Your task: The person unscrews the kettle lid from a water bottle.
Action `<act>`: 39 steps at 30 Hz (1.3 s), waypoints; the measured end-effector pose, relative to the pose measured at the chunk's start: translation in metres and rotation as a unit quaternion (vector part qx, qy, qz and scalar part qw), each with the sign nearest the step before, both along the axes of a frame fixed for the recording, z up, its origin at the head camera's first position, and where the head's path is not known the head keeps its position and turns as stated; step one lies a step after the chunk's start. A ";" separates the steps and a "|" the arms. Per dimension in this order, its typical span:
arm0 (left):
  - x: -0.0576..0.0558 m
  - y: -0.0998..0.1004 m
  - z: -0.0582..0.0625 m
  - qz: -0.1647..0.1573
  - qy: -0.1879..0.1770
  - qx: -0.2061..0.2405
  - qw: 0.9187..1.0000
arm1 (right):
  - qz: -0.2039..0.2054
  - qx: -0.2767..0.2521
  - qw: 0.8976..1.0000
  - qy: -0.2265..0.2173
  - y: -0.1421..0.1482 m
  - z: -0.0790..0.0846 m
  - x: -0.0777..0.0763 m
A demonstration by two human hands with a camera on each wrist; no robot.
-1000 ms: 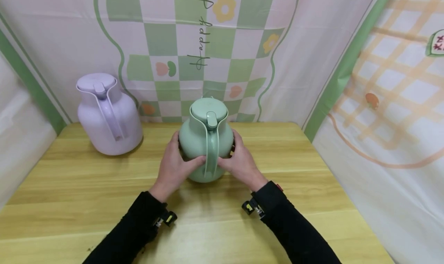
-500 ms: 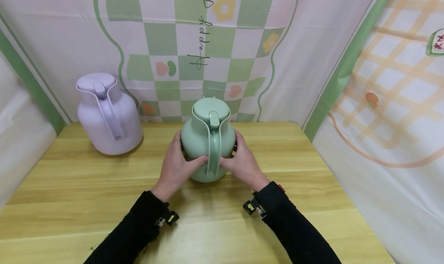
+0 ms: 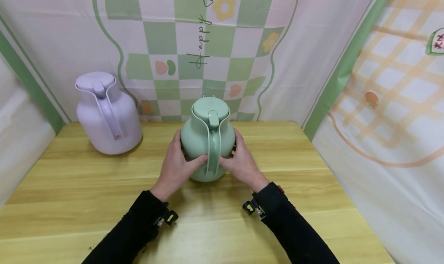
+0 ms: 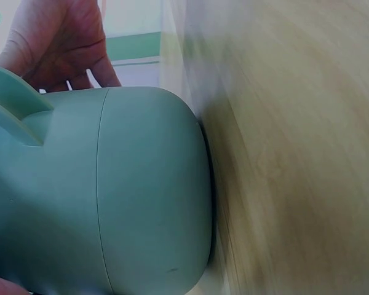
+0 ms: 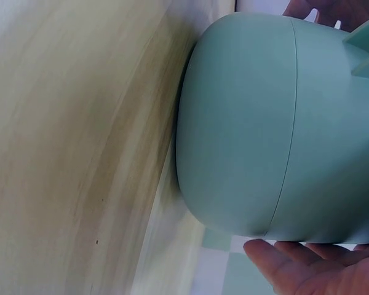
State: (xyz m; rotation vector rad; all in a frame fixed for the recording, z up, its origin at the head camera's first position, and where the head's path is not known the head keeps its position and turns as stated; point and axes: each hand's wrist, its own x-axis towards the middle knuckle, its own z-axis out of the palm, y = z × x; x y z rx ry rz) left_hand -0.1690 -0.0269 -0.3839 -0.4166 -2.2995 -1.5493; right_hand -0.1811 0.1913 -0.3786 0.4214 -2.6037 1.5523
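Note:
A green thermos jug (image 3: 192, 138) stands upright at the middle of the table, its handle facing me and its lid closed. My left hand (image 3: 173, 167) grips its left side, thumb beside the handle. On the other side my right hand (image 3: 244, 164) holds the jug the same way, thumb near the handle. The far fingers are partly hidden by the body. Both wrist views show the jug's rounded base (image 4: 154, 184) right at the wood surface, and the right wrist view has right-hand fingers (image 5: 289, 261) along its side.
A lilac thermos jug (image 3: 119, 119) of like shape stands at the back left of the wooden table (image 3: 208, 233). A checkered curtain (image 3: 159, 38) hangs behind the table's far edge, and another patterned cloth (image 3: 392, 86) hangs along the right side.
Between one second and half a second ago, both hands and the green jug shifted slightly to the right. Since then they have hardly moved, and the grip looks the same.

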 end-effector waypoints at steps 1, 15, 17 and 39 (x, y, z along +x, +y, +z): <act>0.000 0.000 0.000 -0.001 0.001 0.000 1.000 | -0.002 0.002 1.000 0.002 0.000 0.000 0.000; 0.000 0.000 -0.001 0.001 0.003 0.000 1.000 | -0.041 -0.008 0.999 0.019 0.001 0.013 0.010; 0.000 0.000 -0.002 0.002 0.004 0.000 1.000 | -0.052 -0.044 0.996 0.061 0.001 0.019 0.014; 0.027 -0.007 0.034 -0.071 -0.024 0.030 0.997 | -0.015 -0.157 0.971 0.177 -0.050 0.035 0.060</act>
